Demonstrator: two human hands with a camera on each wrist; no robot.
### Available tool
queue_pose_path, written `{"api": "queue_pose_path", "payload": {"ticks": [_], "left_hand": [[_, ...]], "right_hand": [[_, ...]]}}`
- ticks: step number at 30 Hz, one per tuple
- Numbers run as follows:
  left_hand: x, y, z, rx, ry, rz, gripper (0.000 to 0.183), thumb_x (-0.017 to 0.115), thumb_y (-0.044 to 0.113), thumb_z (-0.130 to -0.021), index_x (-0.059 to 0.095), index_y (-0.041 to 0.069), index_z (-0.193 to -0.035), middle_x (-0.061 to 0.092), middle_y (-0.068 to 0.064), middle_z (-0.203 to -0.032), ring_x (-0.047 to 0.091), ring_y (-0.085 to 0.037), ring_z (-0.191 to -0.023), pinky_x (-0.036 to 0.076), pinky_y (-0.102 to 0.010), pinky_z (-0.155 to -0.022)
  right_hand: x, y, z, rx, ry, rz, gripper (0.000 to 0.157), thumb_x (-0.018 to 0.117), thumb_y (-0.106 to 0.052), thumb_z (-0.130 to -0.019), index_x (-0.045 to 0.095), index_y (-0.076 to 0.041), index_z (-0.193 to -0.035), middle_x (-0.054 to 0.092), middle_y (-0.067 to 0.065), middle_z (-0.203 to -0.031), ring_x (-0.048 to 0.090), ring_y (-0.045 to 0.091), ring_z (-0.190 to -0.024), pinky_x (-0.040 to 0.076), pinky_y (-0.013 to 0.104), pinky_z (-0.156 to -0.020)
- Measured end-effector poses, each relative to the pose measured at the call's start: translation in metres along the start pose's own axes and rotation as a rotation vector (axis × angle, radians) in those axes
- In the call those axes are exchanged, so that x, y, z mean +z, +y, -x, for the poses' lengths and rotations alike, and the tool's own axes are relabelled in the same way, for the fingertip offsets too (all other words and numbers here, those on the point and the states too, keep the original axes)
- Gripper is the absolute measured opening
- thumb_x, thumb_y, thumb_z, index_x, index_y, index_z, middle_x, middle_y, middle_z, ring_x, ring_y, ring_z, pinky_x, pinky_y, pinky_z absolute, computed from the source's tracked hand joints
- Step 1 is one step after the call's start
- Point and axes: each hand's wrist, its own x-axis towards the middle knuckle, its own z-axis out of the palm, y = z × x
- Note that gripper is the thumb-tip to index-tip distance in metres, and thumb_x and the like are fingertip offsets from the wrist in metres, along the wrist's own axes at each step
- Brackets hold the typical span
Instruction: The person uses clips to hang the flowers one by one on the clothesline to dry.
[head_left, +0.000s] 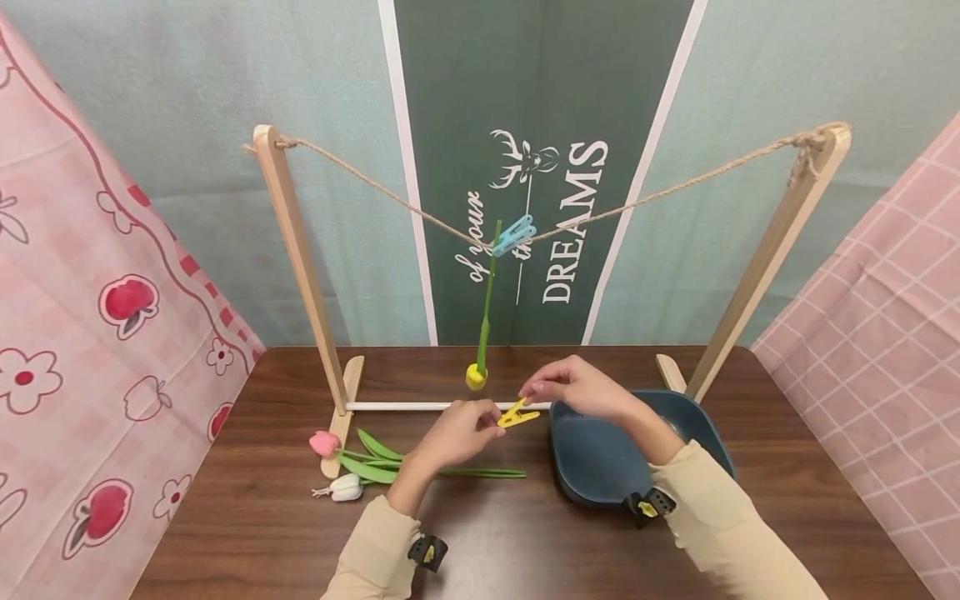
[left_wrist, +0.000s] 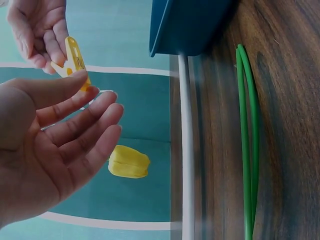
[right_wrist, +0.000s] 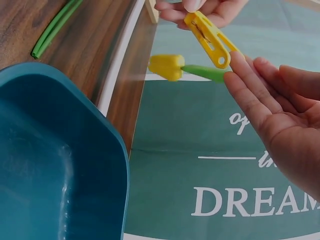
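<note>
A yellow clothespin [head_left: 517, 414] is held between the thumb and index finger of my left hand [head_left: 462, 431], which pinch its jaw end. My right hand [head_left: 576, 386] is at the clothespin's handle end. In the right wrist view its fairly straight fingers [right_wrist: 250, 95] touch that end, with the thumb apart from it. Just above the hands, a yellow tulip [head_left: 477, 377] hangs head down. A light blue clothespin [head_left: 514, 236] fixes its green stem to a sagging rope [head_left: 660, 197].
Two wooden posts [head_left: 300, 258] carry the rope, joined low down by a white rod [head_left: 420, 407]. A pink tulip [head_left: 325, 443] and a white tulip [head_left: 347, 488] lie on the table left of my left forearm. A dark blue basin [head_left: 600, 458] stands under my right forearm.
</note>
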Motion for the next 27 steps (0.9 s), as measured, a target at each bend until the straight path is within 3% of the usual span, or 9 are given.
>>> {"api": "queue_pose_path", "payload": {"ticks": [5,12,20,27], "left_hand": [[-0.002,0.002,0.000,-0.002,0.018,-0.049,0.009,0.064,0.011,-0.085,0.066,0.003,-0.090,0.063,0.000,-0.074,0.052,-0.008,-0.062,0.043,-0.022,-0.056],[-0.004,0.006,0.001,0.022,0.065,-0.138,0.009,0.063,0.010,-0.085,0.069,0.004,-0.090,0.062,0.000,-0.073,0.045,-0.008,-0.057,0.041,-0.022,-0.055],[-0.007,0.007,0.001,0.042,0.085,-0.157,0.010,0.062,0.009,-0.086,0.068,0.002,-0.089,0.059,-0.001,-0.070,0.044,-0.010,-0.057,0.039,-0.023,-0.054],[-0.010,0.009,0.002,0.048,0.100,-0.150,0.010,0.062,0.009,-0.086,0.068,0.002,-0.088,0.060,-0.003,-0.071,0.044,-0.010,-0.057,0.038,-0.023,-0.053]], "right_hand": [[0.001,0.002,-0.002,0.014,0.014,-0.012,0.019,0.052,-0.004,-0.091,0.065,0.005,-0.101,0.067,0.012,-0.091,0.060,0.036,-0.090,0.048,0.042,-0.078],[0.003,0.005,-0.003,0.044,0.042,-0.013,0.017,0.054,-0.003,-0.090,0.066,0.004,-0.099,0.067,0.016,-0.090,0.061,0.035,-0.088,0.047,0.046,-0.077],[0.006,0.011,-0.003,0.058,0.063,0.009,0.016,0.062,-0.004,-0.084,0.066,0.003,-0.098,0.067,0.012,-0.088,0.062,0.026,-0.081,0.051,0.036,-0.072],[0.007,0.016,-0.002,0.062,0.029,0.027,0.030,0.070,-0.006,-0.078,0.061,0.005,-0.104,0.065,0.014,-0.093,0.063,0.019,-0.079,0.051,0.029,-0.067]]}}
